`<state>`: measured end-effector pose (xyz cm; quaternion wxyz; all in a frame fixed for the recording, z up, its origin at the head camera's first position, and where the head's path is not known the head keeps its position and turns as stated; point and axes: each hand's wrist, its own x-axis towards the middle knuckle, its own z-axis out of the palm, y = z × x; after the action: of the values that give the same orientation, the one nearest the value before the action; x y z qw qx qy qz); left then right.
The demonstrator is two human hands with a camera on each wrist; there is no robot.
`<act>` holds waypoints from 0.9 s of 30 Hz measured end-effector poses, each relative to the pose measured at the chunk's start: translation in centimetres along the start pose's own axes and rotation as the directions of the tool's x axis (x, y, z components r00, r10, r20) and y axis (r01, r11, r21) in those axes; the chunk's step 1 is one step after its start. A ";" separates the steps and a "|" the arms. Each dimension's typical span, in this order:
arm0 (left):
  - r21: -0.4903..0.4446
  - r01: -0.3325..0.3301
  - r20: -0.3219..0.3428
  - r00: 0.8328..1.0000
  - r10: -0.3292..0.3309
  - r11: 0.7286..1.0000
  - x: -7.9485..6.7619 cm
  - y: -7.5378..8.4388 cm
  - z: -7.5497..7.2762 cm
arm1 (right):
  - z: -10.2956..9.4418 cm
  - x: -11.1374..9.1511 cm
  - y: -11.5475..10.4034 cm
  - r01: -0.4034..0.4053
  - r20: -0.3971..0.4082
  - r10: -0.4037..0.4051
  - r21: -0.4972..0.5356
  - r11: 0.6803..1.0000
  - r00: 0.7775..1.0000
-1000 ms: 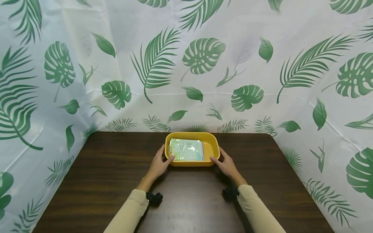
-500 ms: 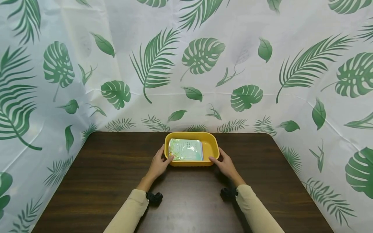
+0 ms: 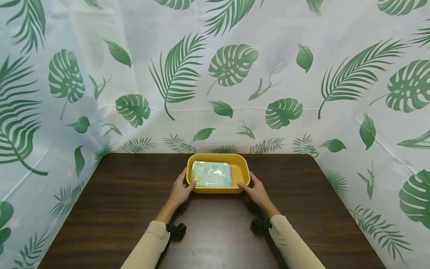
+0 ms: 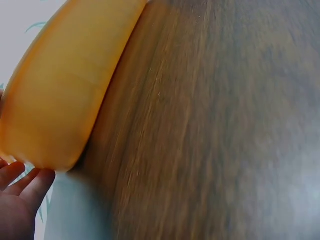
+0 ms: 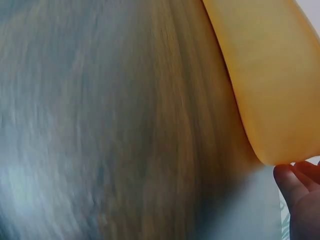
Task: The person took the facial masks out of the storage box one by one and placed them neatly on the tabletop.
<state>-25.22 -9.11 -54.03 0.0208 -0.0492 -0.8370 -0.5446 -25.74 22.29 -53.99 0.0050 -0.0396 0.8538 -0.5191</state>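
A yellow plastic tray (image 3: 240, 173) with rounded corners is near the table's back edge in the head view. Flat pale-green printed packets (image 3: 211, 174) lie in its left part; how many are stacked cannot be told. My left hand (image 3: 178, 193) grips the left end, thumb over the front rim and fingers along the outside. At the right end my right hand (image 3: 258, 191) holds the tray the same way. The left wrist view shows the tray's outer wall (image 4: 60, 85) with fingertips (image 4: 46, 176) touching its end. Right-hand fingertips (image 5: 284, 172) touch the wall in the right wrist view.
The dark wood-grain table (image 3: 215, 231) stretches in front of the tray and to both sides. A white curtain (image 3: 248, 123) with green leaf prints hangs right behind the table's back edge. Black wrist cameras (image 3: 177, 229) sit at both cuffs.
The tray has shifted slightly to the left, with the packets in it and both hands on its ends. The grip looks the same throughout.
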 end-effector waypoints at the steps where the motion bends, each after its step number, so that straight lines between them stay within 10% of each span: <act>1: 0.000 -0.001 -0.002 1.000 0.001 1.000 0.0 -0.1 -0.1 | 0.1 -0.1 -0.1 0.005 0.001 -0.005 0.007 1.000 1.000; 27: 0.023 0.053 -0.011 0.999 -0.053 0.998 -3.8 -2.6 -7.2 | 7.0 -1.5 -3.8 0.062 0.006 -0.063 0.086 0.994 0.998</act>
<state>-21.89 -16.93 -53.80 0.0112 -0.0242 -0.8441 -0.5355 -23.64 14.44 -53.94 -0.0058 -0.0683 0.8291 -0.5548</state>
